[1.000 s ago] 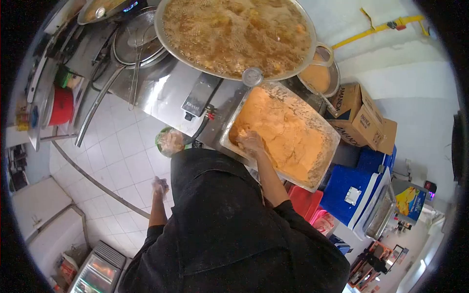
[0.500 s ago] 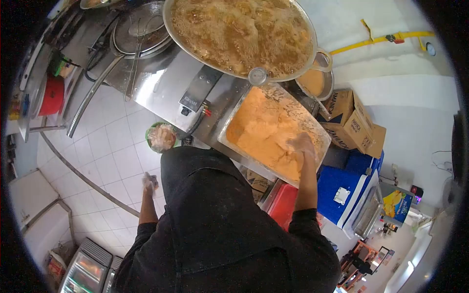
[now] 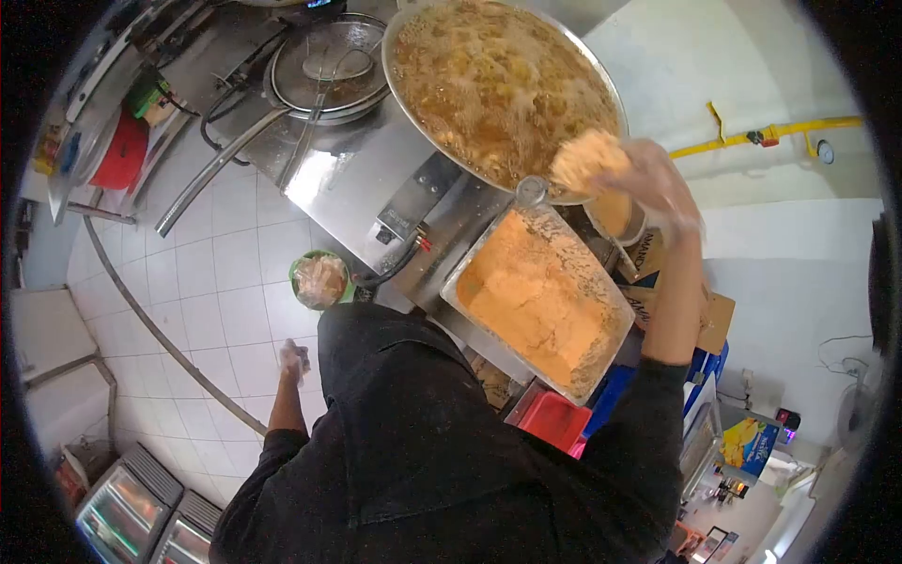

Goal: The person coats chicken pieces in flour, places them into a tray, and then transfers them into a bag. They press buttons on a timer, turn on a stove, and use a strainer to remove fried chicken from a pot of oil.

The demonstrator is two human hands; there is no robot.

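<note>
- The right hand [image 3: 648, 183] gripped a craggy breaded piece [image 3: 587, 162], fingers gathered round one end; blur hid exactly how they lay.
- From where I stood, the piece hung over the near right edge of the wide frying pan [image 3: 410, 120], beside the dial thermometer [image 3: 531, 191]; how high above the oil [image 3: 498, 89], I couldn't tell.
- Good handling there, I judged, meant lowering it close to the surface and releasing it gently, away from the fingers, to limit splashing.
- A light hold seemed wisest, since squeezing could shed the crumbly coating.
- Steering clear of the thermometer seemed sensible too.
- The right arm stretched forward past the metal tray [image 3: 507, 349] of orange breading flour [image 3: 536, 291], its wrist turned inward towards the pan.
- The left hand [image 3: 294, 362] hung out over the floor tiles, well apart from the tray; I couldn't tell whether its part-curled fingers pinched anything.
</note>
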